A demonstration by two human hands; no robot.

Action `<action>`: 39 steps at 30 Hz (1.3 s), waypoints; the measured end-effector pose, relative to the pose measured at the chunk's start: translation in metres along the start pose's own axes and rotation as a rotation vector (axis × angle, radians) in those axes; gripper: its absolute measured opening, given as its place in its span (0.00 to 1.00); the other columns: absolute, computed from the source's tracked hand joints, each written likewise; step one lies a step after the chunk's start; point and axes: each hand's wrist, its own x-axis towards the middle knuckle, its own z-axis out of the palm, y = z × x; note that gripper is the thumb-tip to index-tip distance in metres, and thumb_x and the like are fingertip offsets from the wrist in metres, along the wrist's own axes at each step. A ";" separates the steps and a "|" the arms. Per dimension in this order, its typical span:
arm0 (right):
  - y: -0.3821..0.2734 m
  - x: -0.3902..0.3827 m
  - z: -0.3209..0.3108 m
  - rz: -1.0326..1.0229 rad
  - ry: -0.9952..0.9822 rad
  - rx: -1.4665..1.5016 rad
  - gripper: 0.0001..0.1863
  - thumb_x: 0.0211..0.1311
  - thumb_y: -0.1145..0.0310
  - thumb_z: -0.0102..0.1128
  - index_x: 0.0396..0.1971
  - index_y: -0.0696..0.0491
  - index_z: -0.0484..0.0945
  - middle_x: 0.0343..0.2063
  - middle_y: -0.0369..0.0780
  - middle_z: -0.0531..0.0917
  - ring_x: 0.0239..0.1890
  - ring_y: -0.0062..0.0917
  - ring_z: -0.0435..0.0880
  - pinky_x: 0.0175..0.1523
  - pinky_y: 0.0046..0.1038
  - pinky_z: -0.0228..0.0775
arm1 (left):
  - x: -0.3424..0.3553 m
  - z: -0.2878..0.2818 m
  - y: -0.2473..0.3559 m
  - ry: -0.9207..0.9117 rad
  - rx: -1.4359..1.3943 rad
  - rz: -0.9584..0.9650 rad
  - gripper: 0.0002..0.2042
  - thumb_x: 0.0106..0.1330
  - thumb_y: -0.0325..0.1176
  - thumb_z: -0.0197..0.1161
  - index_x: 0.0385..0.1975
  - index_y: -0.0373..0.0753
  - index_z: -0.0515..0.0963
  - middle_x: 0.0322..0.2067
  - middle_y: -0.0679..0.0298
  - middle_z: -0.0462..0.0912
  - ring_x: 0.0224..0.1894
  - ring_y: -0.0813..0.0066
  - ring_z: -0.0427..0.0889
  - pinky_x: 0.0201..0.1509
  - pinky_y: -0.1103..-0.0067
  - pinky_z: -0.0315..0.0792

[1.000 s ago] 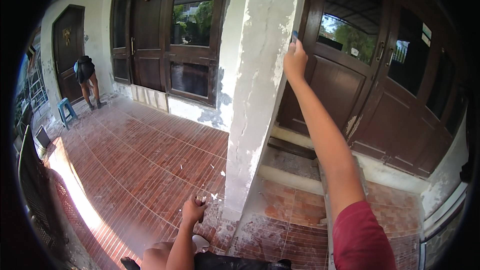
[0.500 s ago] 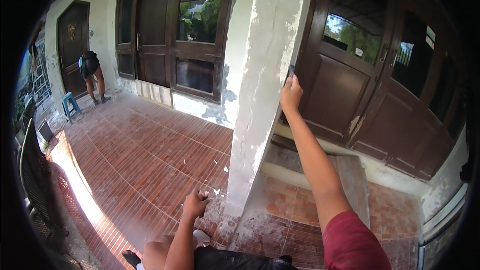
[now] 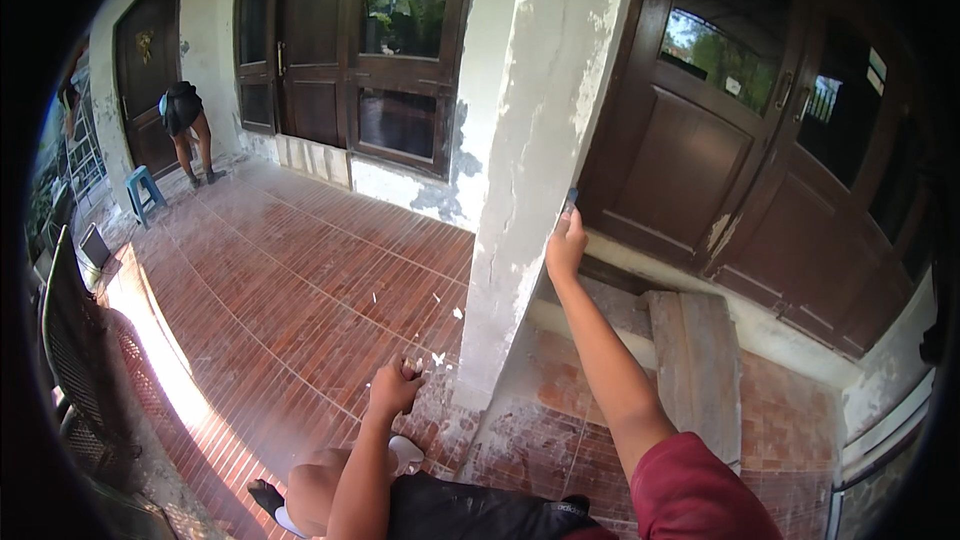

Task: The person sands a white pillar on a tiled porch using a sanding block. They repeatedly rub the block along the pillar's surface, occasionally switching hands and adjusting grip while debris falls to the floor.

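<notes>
My right hand point(image 3: 567, 243) is raised at the right edge of the pillar point(image 3: 520, 140). Its fingers close round a small blue-grey scraper-like tool point(image 3: 571, 198), whose tip meets the pillar's edge; most of it is hidden by the hand. The pillar's pale paint is cracked and flaking. Low down, left of the pillar's foot, my left hand point(image 3: 395, 387) is curled closed. A small dark thing shows at its fingers, too unclear to name. White paint chips point(image 3: 438, 359) lie on the tiles just beyond it.
Brown double doors point(image 3: 690, 160) stand right of the pillar, above a step with a worn board point(image 3: 695, 370) against it. At the far left another person point(image 3: 183, 115) bends by a door, near a blue stool point(image 3: 145, 192) and a ladder point(image 3: 85, 155). Dark mesh furniture point(image 3: 80, 340) lines the left.
My right hand has moved down along the pillar's edge with the tool. My left hand stays low and curled, nearly in place. The view has shifted slightly.
</notes>
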 end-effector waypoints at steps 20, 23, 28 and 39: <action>0.090 -0.119 0.015 0.197 -0.013 -0.004 0.12 0.66 0.71 0.45 0.40 0.64 0.74 0.32 0.57 0.80 0.38 0.54 0.78 0.42 0.43 0.67 | 0.013 0.012 -0.006 -0.067 0.034 -0.023 0.23 0.47 0.39 0.71 0.42 0.39 0.74 0.33 0.48 0.82 0.40 0.48 0.81 0.43 0.62 0.74; 0.098 -0.127 0.015 0.276 -0.012 -0.078 0.11 0.66 0.71 0.46 0.40 0.63 0.74 0.31 0.57 0.80 0.37 0.54 0.78 0.42 0.43 0.67 | 0.015 0.017 -0.008 -0.104 0.029 -0.023 0.23 0.47 0.40 0.71 0.43 0.39 0.74 0.34 0.47 0.82 0.41 0.48 0.81 0.43 0.61 0.74; 0.104 -0.129 0.013 0.269 -0.027 -0.034 0.12 0.66 0.71 0.45 0.41 0.62 0.75 0.34 0.57 0.81 0.39 0.51 0.79 0.43 0.42 0.68 | 0.018 0.021 -0.014 -0.103 0.085 0.015 0.24 0.47 0.39 0.71 0.44 0.39 0.74 0.35 0.48 0.82 0.41 0.48 0.81 0.44 0.61 0.73; 0.107 -0.130 0.018 0.479 -0.136 -0.272 0.14 0.67 0.69 0.43 0.41 0.61 0.75 0.35 0.57 0.81 0.42 0.53 0.79 0.46 0.43 0.69 | 0.019 0.018 -0.010 -0.143 0.090 -0.009 0.24 0.47 0.38 0.70 0.45 0.39 0.74 0.33 0.49 0.82 0.39 0.50 0.81 0.43 0.62 0.73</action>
